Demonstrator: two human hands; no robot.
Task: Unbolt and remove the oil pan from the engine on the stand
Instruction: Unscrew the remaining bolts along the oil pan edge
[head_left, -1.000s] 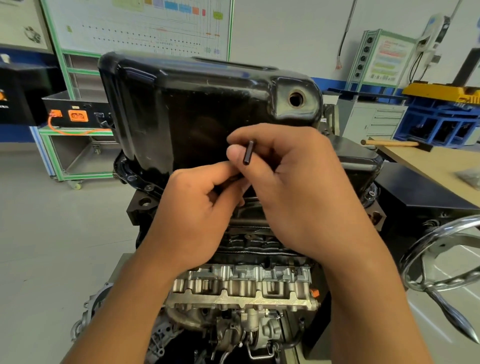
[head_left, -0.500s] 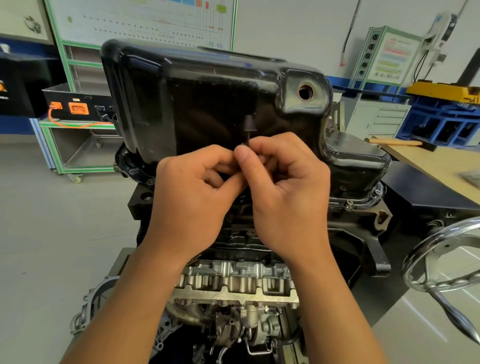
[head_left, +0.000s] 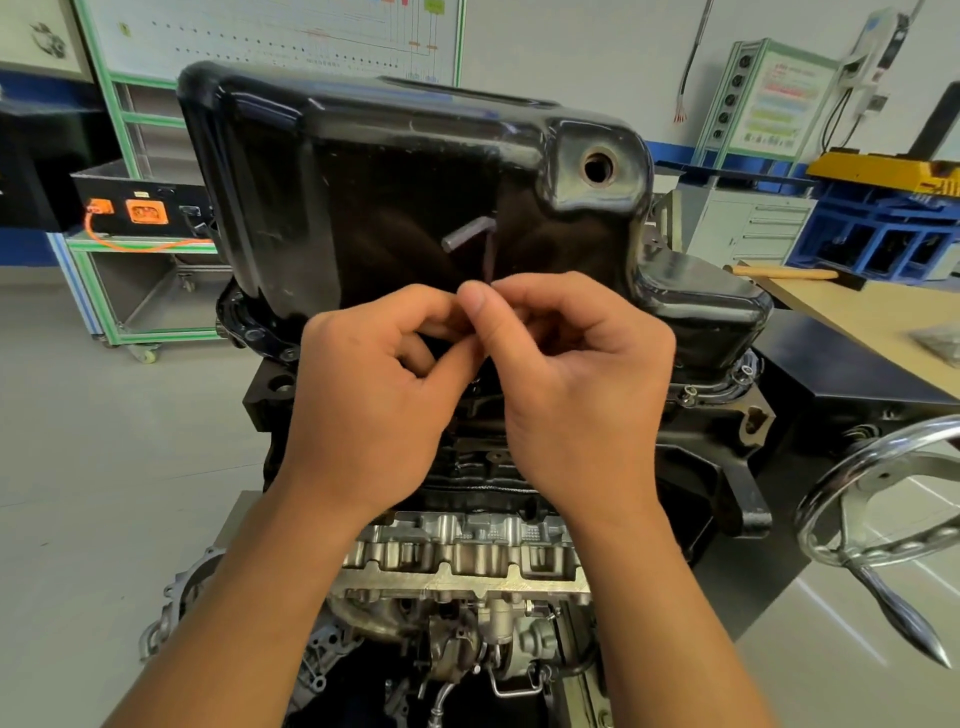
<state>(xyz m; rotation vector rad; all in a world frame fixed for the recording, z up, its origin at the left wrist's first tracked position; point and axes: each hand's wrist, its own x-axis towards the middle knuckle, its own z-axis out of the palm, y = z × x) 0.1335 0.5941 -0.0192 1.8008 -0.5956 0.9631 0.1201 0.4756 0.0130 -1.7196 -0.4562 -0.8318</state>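
Observation:
The glossy black oil pan (head_left: 395, 171) sits on top of the upturned engine (head_left: 467, 561) on the stand, its drain hole at the upper right. A small L-shaped hex key (head_left: 480, 244) stands upright in front of the pan's near wall, its short arm pointing left. My right hand (head_left: 576, 384) pinches the key's long shank between thumb and fingers. My left hand (head_left: 374, 389) meets it there, fingers curled and pinching the same shank. The key's lower tip and the bolt under it are hidden by my fingers.
A chrome handwheel (head_left: 883, 509) of the stand sticks out at the right. A wooden workbench (head_left: 857, 322) with a mallet lies beyond it. A green-framed cart (head_left: 145, 249) with an orange-socket box stands at the back left. Grey floor spreads to the left.
The hex key has turned: its short arm now points left and shows clearly above my fingers. Both hands have dropped slightly lower against the pan's flange.

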